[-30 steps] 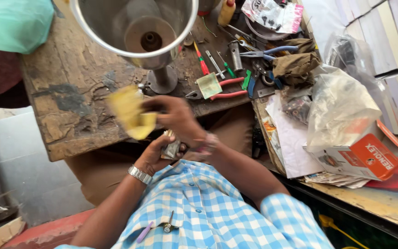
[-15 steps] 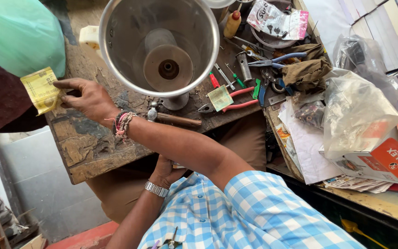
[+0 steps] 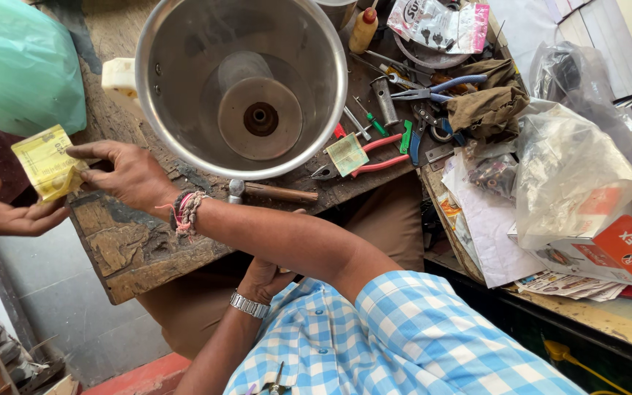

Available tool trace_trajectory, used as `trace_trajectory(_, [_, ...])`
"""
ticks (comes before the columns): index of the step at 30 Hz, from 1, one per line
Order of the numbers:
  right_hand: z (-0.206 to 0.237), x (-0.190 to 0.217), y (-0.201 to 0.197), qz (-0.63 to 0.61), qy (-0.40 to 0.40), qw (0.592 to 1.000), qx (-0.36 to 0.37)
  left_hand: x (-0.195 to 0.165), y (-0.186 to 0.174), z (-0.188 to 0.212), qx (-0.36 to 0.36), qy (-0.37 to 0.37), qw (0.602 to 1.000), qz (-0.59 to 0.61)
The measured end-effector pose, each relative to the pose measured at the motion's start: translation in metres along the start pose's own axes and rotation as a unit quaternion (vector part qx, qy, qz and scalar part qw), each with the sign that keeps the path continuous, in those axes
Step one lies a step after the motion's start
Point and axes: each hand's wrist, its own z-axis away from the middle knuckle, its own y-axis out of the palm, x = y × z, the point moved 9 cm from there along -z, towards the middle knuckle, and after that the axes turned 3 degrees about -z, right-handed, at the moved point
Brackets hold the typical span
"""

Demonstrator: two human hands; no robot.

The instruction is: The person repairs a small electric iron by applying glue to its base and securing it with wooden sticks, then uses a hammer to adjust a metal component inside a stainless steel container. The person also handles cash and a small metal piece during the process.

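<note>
Here, right hand (image 3: pixel 129 175) pinching a yellow banknote (image 3: pixel 47 162) above another person's open palm (image 3: pixel 5 212), scarred wooden workbench (image 3: pixel 133 241) beneath, steel mixer jar (image 3: pixel 239 84) just beside, left hand (image 3: pixel 265 278) curled at the lap, grip unclear.

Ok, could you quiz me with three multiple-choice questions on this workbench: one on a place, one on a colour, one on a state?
1. Where do the red-handled pliers lie?
A on the bench beside the steel jar
B inside the jar
C on the floor
2. What colour is the note in the right hand?
A blue
B yellow
C white
3. How is the other person's hand by the note?
A fisted
B gloved
C open and bare

Answers: A, they rest on wood by the jar's rim; B, it is plainly yellow; C, its fingers are stretched out.
</note>
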Motion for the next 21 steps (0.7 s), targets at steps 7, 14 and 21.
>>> trace_trajectory(7, [0.006, 0.009, 0.006, 0.081, 0.074, 0.994, 0.011, -0.004, 0.026, -0.004, -0.045, 0.006, 0.998, -0.039])
trace_trajectory(14, [0.134, 0.137, -0.04, 0.252, -0.172, 0.935, 0.182, -0.01, 0.039, -0.006, -0.078, 0.026, 0.993, -0.084])
trace_trajectory(21, [0.242, 0.144, -0.308, 0.589, -0.117, 0.769, -0.219, 0.007, 0.038, -0.016, -0.099, -0.014, 0.992, -0.079])
